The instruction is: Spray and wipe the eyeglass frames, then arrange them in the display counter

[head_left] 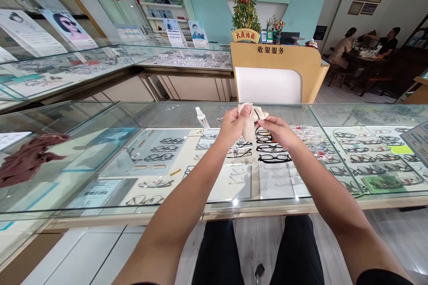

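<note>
Above the glass display counter (187, 205), my left hand (235, 121) is closed on a cream cleaning cloth (248, 130), thumb on top. My right hand (277, 130) pinches a dark, thin-framed pair of glasses (257, 116) where the cloth folds around it. Most of the glasses is hidden by the cloth and fingers. To the left of my left hand, a small white spray bottle (202, 118) stands on the glass top. Under the glass, below my hands, lie rows of spectacle frames (274, 158).
A brown cloth (31, 158) lies crumpled on the counter at the left. More display cases (183, 59) run along the back. Behind stands a wooden cashier desk (277, 60) with a plant (246, 11). Two people (344, 49) sit at a table at the far right.
</note>
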Demonstrator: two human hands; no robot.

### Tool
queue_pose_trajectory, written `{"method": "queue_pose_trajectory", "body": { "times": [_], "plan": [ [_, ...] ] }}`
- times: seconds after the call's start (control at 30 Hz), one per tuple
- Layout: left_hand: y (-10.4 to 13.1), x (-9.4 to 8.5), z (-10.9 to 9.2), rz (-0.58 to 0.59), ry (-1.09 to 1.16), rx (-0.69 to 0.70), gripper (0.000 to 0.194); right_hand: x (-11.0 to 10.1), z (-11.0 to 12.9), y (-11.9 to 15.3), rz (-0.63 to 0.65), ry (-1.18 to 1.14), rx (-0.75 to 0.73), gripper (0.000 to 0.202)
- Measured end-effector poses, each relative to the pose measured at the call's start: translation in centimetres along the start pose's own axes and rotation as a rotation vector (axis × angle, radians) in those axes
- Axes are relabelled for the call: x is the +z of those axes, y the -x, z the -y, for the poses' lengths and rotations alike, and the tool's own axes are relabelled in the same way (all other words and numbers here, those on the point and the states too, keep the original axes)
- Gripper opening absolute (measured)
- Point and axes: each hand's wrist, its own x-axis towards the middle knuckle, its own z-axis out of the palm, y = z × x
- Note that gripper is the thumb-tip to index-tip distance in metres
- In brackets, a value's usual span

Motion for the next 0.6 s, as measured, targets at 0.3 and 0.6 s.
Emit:
{"method": "queue_pose_trajectory", "body": {
  "times": [0.3, 0.6],
  "plan": [
    [-0.1, -0.2, -0.4, 0.166, 0.058, -0.012, 0.062, 0.3, 0.2, 0.0, -0.059, -0.097, 0.077, 0.049],
    [-0.1, 0.3, 1.1, -0.091, 0.025, 0.016, 0.072, 1.2, -0.8, 0.1, -0.031, -0.076, 0.055, 0.049]
  ]
}}
